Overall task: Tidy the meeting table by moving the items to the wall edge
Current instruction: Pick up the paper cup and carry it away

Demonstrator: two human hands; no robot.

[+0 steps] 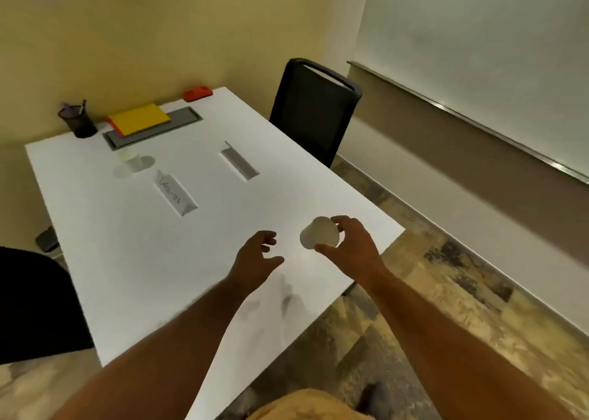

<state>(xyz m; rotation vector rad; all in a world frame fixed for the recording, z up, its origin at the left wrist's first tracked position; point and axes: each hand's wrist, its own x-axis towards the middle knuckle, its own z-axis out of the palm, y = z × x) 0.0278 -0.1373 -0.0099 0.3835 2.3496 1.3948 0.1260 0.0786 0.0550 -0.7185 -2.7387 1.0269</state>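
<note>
Gripping a small white paper cup [319, 236], the right hand [349, 244] holds it tipped on its side just above the white rectangular table [105, 247], near the table's near-right corner; thumb under, fingers curled over the top. Left hand [255, 258] hovers just beside it to the left, fingers loosely curled, holding nothing, apart from the cup. Mid-table lies a white folded paper name tent [175, 196] w/ handwritten dark lettering, lying lengthwise toward the wall. Right of it, a second folded grey-white card tent [239, 164], well apart from the 1st. Beyond the lettered tent, a pale clear plastic cup [129, 158] stands upright, prob. w/ a round lid or shadow beside it; too washed out to tell. At the wall edge: a black mesh pen holder [79, 121] w/ purple pens, a yellow notepad w/ an orange edge [138, 119] lying partly over a grey rectangular cable tray set in the table [153, 128], and a red flat stapler-like item [198, 93] at the far corner by the wall. Black mesh-back office chair [314, 113] stands at the table's right side; another dark chair [35, 305] at the left edge of view. Frosted whiteboard [478, 53] covers the right wall.
</note>
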